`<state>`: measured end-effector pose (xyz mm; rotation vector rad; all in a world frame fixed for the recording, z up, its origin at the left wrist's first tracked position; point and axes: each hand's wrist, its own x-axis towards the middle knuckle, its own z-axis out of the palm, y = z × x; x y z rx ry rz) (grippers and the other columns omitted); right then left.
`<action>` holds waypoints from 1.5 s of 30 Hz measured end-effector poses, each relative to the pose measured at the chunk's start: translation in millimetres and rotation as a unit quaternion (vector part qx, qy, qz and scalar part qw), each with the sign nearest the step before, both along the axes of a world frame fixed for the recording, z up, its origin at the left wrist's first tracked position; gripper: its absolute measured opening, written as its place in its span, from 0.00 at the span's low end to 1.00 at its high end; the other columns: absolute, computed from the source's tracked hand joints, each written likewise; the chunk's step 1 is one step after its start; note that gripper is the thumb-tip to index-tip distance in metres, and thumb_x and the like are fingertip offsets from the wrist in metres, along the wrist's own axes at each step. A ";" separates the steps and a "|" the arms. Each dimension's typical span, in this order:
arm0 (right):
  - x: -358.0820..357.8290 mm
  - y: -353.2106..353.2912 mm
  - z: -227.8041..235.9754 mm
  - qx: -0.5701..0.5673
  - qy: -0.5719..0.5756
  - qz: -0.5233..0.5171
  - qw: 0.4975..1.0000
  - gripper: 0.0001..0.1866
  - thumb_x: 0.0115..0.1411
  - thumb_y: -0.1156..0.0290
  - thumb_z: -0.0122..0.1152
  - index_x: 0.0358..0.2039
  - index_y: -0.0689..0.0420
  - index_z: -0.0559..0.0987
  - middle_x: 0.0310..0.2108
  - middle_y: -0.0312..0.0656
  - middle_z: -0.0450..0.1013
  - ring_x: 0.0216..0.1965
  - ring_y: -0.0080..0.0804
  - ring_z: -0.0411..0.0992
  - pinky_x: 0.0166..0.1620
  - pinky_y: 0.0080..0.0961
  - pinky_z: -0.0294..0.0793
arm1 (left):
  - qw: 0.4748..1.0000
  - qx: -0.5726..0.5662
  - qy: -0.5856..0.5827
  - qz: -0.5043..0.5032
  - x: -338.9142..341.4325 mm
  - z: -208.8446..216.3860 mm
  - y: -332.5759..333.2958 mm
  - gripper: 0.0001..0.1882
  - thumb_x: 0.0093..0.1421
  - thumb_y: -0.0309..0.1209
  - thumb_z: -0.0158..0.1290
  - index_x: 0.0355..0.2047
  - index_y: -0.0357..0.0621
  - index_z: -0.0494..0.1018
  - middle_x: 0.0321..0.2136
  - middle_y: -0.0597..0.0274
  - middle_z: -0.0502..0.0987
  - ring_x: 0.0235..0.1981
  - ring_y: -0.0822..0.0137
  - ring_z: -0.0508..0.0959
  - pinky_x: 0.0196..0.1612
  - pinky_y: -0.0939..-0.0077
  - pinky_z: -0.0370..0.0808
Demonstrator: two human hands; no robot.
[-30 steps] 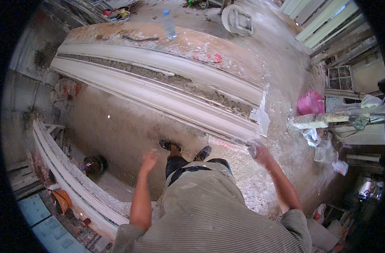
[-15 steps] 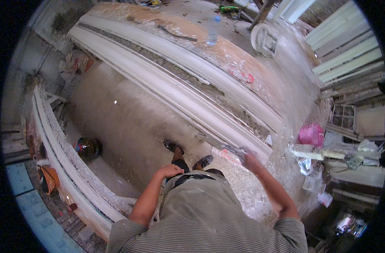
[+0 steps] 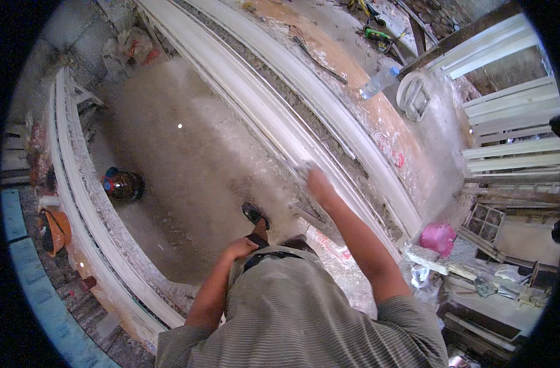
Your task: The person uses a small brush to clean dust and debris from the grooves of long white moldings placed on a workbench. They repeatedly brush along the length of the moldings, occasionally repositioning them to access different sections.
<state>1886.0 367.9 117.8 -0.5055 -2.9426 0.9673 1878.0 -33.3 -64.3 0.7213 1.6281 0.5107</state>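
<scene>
**Right hand on the long white moulding**

Now, centre of frame: right hand (image 3: 320, 183) is out at full reach w/ fingers curled round something pale and smudgy at the near edge of the long white plaster moulding (image 3: 274, 116). It's too blurred to tell what the hand grips, or how tightly. The moulding runs diagonally from top centre down to the right-middle, lying on a dusty orange-brown bench (image 3: 378, 116).

Left hand (image 3: 240, 248) sits low, just left of centre, loosely closed against the person's waist, nothing visible in it. A dark shoe (image 3: 254, 214) shows just above it on the dusty floor (image 3: 181, 159).

Left side of frame: second white curved moulding (image 3: 77, 202) sweeps top to bottom, w/ a dark round pot (image 3: 121, 185) just beside it. Upper right: clear plastic bottle (image 3: 379, 82) lying on the bench, and white slatted frames (image 3: 513, 141) stacked beyond. Right-middle: pink bag (image 3: 438, 237) near the moulding's lower end.
</scene>
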 end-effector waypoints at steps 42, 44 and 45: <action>-999.7 -63.2 -59.8 0.144 0.044 0.099 0.984 0.14 0.47 0.70 0.65 0.33 0.66 0.80 0.36 0.59 0.76 0.39 0.58 0.77 0.44 0.48 0.78 | 0.873 -0.131 0.309 0.353 -765.0 -17.7 -74.6 0.16 0.55 0.41 0.61 0.40 0.47 0.81 0.33 0.49 0.83 0.36 0.48 0.82 0.45 0.57 0.78; -1049.8 -68.4 -63.4 0.161 0.043 0.119 0.979 0.14 0.47 0.71 0.65 0.33 0.67 0.80 0.37 0.59 0.76 0.39 0.58 0.77 0.44 0.49 0.78 | 0.858 -0.065 0.294 0.415 -835.2 -35.2 -83.4 0.15 0.54 0.40 0.62 0.39 0.48 0.81 0.33 0.50 0.83 0.35 0.50 0.83 0.44 0.58 0.79; -1075.0 -71.5 -62.3 0.120 0.035 0.105 0.987 0.14 0.47 0.71 0.64 0.33 0.67 0.80 0.37 0.59 0.76 0.39 0.58 0.77 0.44 0.49 0.78 | 0.853 -0.064 0.281 0.434 -869.4 -38.5 -92.4 0.14 0.53 0.39 0.63 0.38 0.48 0.82 0.34 0.50 0.83 0.35 0.50 0.83 0.44 0.58 0.79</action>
